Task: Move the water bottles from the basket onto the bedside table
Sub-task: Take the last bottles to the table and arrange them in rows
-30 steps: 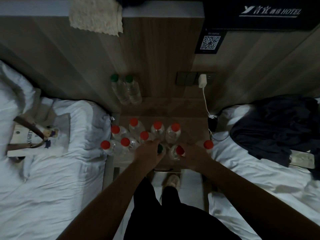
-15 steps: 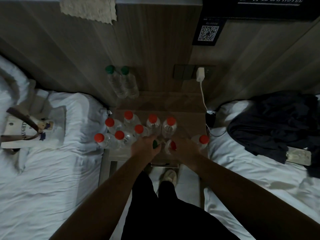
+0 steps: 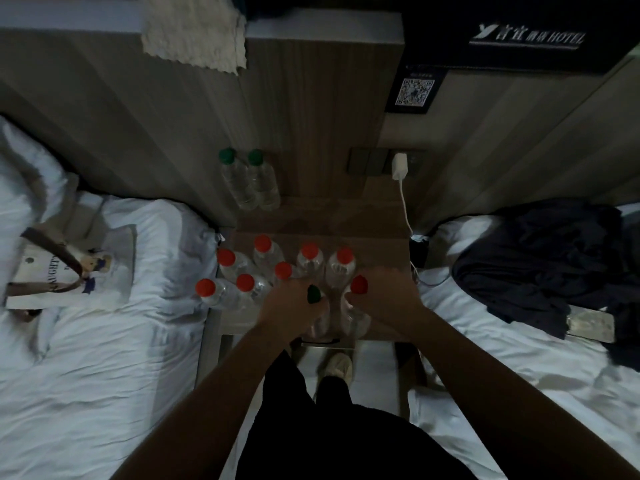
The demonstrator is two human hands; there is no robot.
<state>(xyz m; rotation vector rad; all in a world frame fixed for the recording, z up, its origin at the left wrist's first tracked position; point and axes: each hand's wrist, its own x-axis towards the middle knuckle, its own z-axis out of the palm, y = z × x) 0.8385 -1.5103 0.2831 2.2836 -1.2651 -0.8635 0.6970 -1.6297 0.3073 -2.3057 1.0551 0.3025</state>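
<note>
The wooden bedside table (image 3: 374, 237) stands between two beds. Several clear water bottles with red caps (image 3: 309, 251) stand clustered on its left and middle. Two green-capped bottles (image 3: 242, 178) stand at the back by the wall. At the table's front edge my left hand (image 3: 289, 306) grips a green-capped bottle (image 3: 313, 293) by its neck. Beside it my right hand (image 3: 388, 299) grips a red-capped bottle (image 3: 359, 284). Both held bottles are upright and close together. No basket is in view.
White beds flank the table. A tote bag (image 3: 65, 271) lies on the left bed, dark clothes (image 3: 554, 265) on the right. A white charger (image 3: 400, 166) and its cable hang from the wall socket. My legs and a shoe (image 3: 337, 367) fill the narrow aisle.
Both hands stay at the table's front edge with their bottles. The lone red-capped bottle seen to the right of my right hand no longer shows. The view has tilted slightly.
</note>
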